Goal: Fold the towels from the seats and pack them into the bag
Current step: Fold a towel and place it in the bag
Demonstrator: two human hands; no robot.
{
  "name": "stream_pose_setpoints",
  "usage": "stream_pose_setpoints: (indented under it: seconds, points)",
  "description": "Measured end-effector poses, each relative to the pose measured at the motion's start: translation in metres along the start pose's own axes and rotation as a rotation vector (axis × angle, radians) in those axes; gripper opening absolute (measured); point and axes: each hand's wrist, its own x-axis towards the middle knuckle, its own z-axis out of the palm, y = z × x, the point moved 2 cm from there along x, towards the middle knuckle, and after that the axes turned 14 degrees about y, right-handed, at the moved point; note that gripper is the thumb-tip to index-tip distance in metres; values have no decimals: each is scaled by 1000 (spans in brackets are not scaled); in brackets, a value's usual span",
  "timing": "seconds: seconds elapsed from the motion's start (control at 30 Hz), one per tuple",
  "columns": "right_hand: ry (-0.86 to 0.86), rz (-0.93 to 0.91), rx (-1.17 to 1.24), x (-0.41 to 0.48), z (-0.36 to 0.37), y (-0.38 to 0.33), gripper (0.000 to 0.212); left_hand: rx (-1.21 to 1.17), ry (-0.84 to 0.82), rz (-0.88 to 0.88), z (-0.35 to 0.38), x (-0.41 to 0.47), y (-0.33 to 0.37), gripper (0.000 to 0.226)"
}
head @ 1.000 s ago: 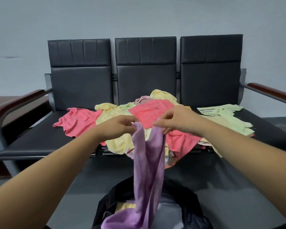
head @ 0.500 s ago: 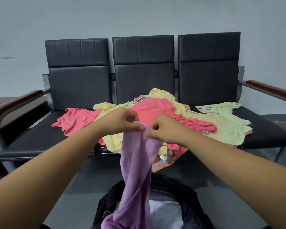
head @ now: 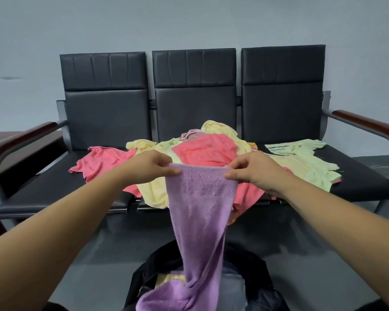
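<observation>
The left hand [head: 153, 164] and right hand [head: 249, 170] each pinch a top corner of the purple towel [head: 200, 209], hanging from centre toward 6 o'clock over the bag [head: 264, 295]; its twisted tail may skew the fold or snag the rim.

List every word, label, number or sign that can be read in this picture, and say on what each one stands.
No text can be read.
The purple towel, the pile of towels and the bag show no lettering.
The pale green towel bears a short blue mark, too small to read.
</observation>
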Motion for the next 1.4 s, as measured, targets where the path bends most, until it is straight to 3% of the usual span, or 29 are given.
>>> stream_pose_setpoints:
  seconds: [0.1, 0.17, 0.37, 0.43, 0.53, 0.6, 0.67, 0.77, 0.9, 1.0, 1.07, 1.17, 1.33, 1.4]
  points:
    - [23, 50, 167, 3, -8, 2, 11, -231, 60, -96, -5, 6, -4, 46]
    - [51, 24, 129, 7, -13, -2, 8, -383, 64, -128, -9, 9, 0, 45]
    - [273, -149, -38, 37, -31, -58, 10, -420, 218, -114, -54, 33, 41, 30]
    - [345, -140, 221, 50, -44, -93, 11, -653, 278, -87, -81, 42, 63, 21]
    - [203, -76, 811, 56, -67, -133, 13, -1069, 254, -20, -114, 45, 95, 18]
    - [159, -79, 734, 57, -74, -137, 15, -838, 258, 22, -120, 43, 103, 15]
    - [259, -116, 315, 55, -78, -131, 15, -481, 321, 41, -117, 41, 101, 14]
    - [373, -152, 48, 47, -81, -128, 12, -497, 408, 36, -115, 37, 98, 11]
    - [436, -110, 93, 40, -80, -128, 9, -447, 415, 93, -111, 29, 105, 17]
    - [430, -85, 139, 42, -78, -123, 13, -384, 404, 41, -104, 29, 100, 20]
    - [380, -80, 98, 43, -79, -119, 24, -441, 392, 10, -98, 30, 95, 12]
    - [255, -69, -6, 42, -73, -111, 18, -626, 343, -31, -84, 33, 88, 8]
    - [145, 58, 360, 42, -63, -98, 16, -793, 290, -170, -59, 31, 77, 14]
    - [112, 87, 370, 42, -59, -87, 10, -831, 234, -189, -48, 29, 72, 25]
